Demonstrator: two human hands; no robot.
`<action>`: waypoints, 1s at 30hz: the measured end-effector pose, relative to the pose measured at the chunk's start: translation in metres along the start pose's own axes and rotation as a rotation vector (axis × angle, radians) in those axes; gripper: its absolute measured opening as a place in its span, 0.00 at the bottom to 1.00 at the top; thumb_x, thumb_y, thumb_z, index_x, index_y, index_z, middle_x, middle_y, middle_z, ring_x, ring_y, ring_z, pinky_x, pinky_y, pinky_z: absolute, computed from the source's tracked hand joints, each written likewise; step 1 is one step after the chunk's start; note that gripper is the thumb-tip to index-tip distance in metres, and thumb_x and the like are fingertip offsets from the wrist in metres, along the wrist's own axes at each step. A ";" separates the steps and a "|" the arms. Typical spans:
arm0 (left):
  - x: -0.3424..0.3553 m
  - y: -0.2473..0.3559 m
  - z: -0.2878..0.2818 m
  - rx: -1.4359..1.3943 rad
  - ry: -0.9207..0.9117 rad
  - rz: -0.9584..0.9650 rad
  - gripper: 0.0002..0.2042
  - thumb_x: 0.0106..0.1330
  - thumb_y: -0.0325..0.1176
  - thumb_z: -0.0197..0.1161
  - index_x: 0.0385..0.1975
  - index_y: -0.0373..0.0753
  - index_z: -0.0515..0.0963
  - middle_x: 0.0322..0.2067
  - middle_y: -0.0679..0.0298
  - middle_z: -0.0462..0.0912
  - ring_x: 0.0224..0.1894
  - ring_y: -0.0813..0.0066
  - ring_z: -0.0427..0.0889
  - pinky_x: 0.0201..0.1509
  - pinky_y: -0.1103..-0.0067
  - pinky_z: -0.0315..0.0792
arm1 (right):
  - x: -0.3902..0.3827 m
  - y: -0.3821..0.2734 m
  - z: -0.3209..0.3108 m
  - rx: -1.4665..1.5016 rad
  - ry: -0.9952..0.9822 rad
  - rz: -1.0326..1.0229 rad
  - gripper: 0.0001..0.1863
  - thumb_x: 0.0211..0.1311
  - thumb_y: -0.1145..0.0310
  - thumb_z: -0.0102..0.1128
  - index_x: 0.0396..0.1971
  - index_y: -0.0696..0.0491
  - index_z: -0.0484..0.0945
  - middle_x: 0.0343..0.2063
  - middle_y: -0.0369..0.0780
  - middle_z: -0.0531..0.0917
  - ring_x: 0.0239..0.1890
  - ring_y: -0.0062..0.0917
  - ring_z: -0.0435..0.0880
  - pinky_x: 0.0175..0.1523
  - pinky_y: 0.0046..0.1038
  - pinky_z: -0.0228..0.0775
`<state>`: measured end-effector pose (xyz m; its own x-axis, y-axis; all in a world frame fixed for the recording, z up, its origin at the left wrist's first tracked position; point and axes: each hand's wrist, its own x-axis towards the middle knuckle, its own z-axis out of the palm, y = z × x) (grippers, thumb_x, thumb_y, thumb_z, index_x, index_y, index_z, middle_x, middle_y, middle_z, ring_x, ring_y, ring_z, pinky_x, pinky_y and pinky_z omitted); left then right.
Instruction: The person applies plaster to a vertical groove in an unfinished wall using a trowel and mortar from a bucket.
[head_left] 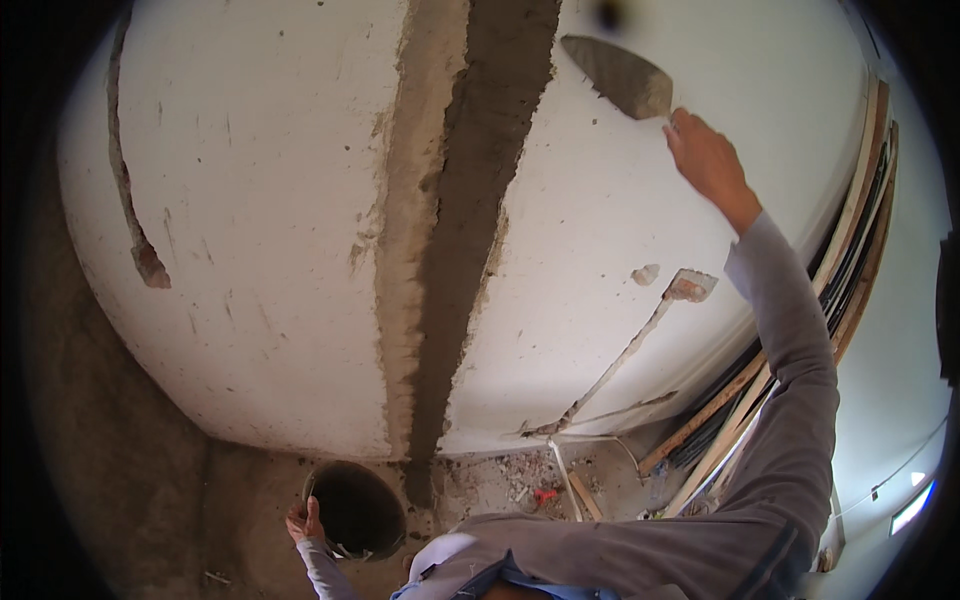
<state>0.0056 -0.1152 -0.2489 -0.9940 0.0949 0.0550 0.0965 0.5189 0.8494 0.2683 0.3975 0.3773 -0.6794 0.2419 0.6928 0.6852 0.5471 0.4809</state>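
Raised at the upper right, my right hand (712, 165) is closed round the handle of a pointed trowel (625, 80). The blade lies close to the white wall, right of a vertical strip of dark grey mortar (480, 190); whether it touches the wall I cannot tell. A paler, rough-edged strip (408, 300) runs along the mortar's left side. My left hand (306, 522) is low at the left, thumb apart from the fingers, beside the rim of a dark round bucket (358, 508). Contact between that hand and the rim is unclear. The bucket's inside is too dark to make out.
Wooden boards (858, 215) and dark lengths lean at the right. A chased groove (620, 358) leads up to a box-shaped recess (692, 285). Another groove (122, 175) is cut at the far left. Rubble (515, 480) and a red scrap (544, 496) lie below the wall.
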 end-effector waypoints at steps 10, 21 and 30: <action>0.009 -0.027 -0.003 0.168 0.007 -0.053 0.31 0.46 0.59 0.66 0.25 0.29 0.74 0.25 0.48 0.75 0.28 0.53 0.74 0.33 0.62 0.67 | 0.010 -0.042 0.031 -0.287 0.138 -0.344 0.07 0.62 0.65 0.51 0.31 0.52 0.67 0.22 0.41 0.77 0.22 0.33 0.82 0.22 0.33 0.75; -0.001 -0.014 0.026 0.112 -0.006 -0.092 0.34 0.46 0.64 0.65 0.19 0.28 0.71 0.18 0.52 0.70 0.22 0.60 0.69 0.28 0.64 0.64 | 0.098 0.005 -0.019 -0.259 0.189 -0.217 0.11 0.65 0.60 0.48 0.40 0.51 0.69 0.23 0.45 0.80 0.24 0.42 0.80 0.31 0.42 0.73; 0.004 -0.023 0.049 0.033 0.021 -0.033 0.37 0.45 0.67 0.64 0.19 0.30 0.68 0.17 0.54 0.67 0.21 0.61 0.66 0.27 0.64 0.63 | 0.053 -0.074 0.013 0.930 -0.189 0.288 0.18 0.68 0.58 0.41 0.39 0.59 0.69 0.16 0.46 0.73 0.13 0.30 0.73 0.16 0.32 0.67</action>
<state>0.0015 -0.0852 -0.2944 -0.9975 0.0599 0.0384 0.0651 0.5493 0.8331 0.1779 0.3804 0.3711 -0.6054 0.5442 0.5808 0.4066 0.8388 -0.3621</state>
